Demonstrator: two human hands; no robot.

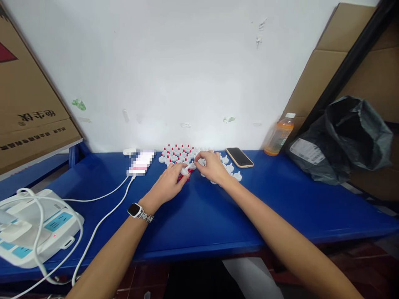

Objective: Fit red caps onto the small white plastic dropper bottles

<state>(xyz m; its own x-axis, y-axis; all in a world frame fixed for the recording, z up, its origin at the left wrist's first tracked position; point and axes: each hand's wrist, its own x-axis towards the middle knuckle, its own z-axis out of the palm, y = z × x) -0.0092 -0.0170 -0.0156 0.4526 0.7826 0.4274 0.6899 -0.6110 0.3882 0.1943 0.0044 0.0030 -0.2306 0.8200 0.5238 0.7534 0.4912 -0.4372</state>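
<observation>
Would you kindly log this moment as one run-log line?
left hand: fingers on white part | right hand: on white parts beside it | red-tipped parts: rows behind | phone: right, on blue table

I see blue table (199,216) against white wall. Cluster of small white caps (229,169), many red-tipped (176,151), sits at back centre. Phone (239,157), face up, lies just right of cluster. Orange drink bottle (279,136) stands further right, black plastic bag (339,139) beside it. White power strip (34,228) at left edge, white cables (102,216) trailing toward blurred device (141,162).
</observation>
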